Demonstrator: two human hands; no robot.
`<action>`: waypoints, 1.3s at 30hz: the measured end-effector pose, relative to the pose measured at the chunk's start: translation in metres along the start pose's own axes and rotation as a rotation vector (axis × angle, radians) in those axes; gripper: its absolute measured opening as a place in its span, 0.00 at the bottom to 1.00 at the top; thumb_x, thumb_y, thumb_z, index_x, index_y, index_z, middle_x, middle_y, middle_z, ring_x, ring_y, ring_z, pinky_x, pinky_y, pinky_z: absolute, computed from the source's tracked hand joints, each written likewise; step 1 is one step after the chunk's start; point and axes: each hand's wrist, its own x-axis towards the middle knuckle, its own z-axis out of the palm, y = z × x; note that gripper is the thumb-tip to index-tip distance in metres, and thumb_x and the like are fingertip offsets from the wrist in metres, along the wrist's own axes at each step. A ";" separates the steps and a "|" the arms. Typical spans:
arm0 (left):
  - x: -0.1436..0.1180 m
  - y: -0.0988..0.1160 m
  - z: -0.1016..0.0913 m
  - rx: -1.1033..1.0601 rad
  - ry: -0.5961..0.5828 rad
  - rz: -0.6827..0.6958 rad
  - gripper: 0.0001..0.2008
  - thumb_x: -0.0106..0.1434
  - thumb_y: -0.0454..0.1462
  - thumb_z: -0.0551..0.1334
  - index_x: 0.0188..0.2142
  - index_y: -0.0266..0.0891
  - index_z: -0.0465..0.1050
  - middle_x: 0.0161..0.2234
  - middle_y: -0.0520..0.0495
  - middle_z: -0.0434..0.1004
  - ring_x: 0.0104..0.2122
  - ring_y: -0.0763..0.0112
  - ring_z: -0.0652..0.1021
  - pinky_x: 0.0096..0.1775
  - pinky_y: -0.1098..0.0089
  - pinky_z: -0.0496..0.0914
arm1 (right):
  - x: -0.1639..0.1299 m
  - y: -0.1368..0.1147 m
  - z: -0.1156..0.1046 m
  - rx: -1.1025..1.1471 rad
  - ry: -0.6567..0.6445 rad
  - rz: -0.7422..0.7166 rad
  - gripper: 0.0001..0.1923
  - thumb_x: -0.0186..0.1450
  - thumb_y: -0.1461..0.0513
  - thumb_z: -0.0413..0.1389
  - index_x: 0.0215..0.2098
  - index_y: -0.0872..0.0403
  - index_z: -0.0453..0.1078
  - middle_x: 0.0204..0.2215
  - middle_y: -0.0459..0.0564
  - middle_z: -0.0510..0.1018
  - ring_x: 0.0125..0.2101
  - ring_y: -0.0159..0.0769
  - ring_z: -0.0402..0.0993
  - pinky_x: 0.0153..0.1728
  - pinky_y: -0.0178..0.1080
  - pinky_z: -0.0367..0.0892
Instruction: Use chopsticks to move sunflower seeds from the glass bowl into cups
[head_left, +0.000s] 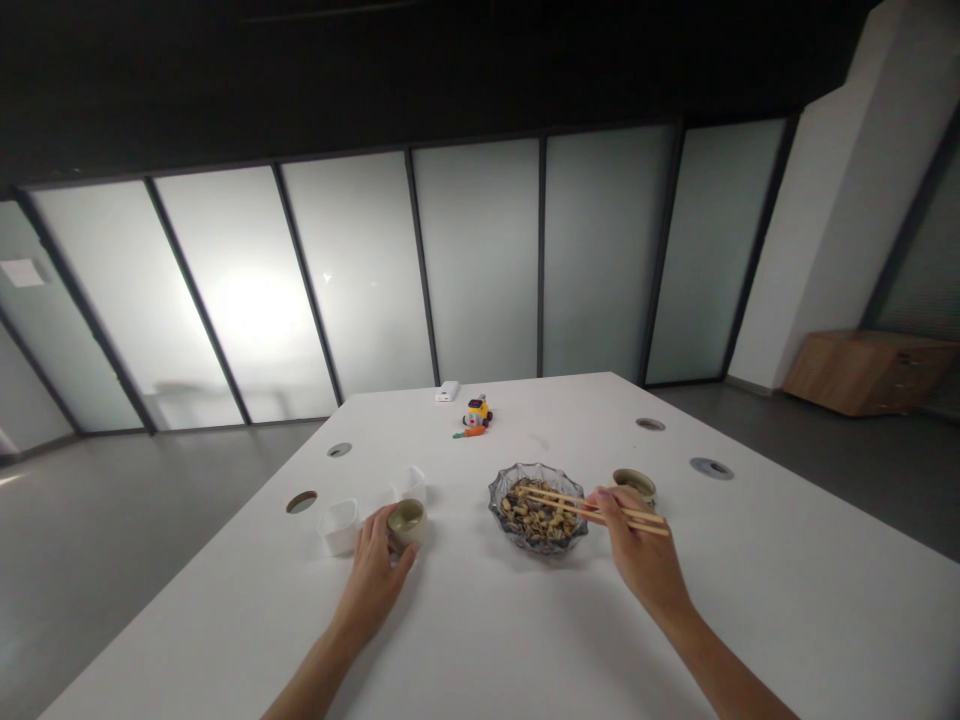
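Your right hand (637,550) is gripping a pair of wooden chopsticks (592,508), fingers clenched around the upper ends, so that the tips are reaching leftward into the glass bowl (537,508). The bowl is sitting near the middle of the white table (750,600) and is holding a mix of pale and dark nuts or beans; whether the tips are pinching a piece cannot be told. Your left hand (375,570) is resting on the table toward its left edge, fingers curled against a small olive cup (408,522), apparently steadying it upright. A second olive cup (634,484) is standing just beyond your right hand, close beside the bowl. Two small white containers (339,525) are sitting next to the left cup, nearer the left edge. Toward the far edge a yellow toy (477,412), a small orange item (471,432) and a white box (447,391) are lying well apart from the work.
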 end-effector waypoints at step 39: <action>-0.005 0.022 0.002 0.016 -0.149 0.057 0.27 0.72 0.45 0.59 0.67 0.44 0.59 0.64 0.37 0.68 0.62 0.50 0.73 0.57 0.50 0.74 | -0.010 -0.018 0.004 -0.011 -0.060 -0.188 0.20 0.77 0.51 0.52 0.31 0.50 0.77 0.29 0.48 0.81 0.32 0.37 0.81 0.35 0.36 0.73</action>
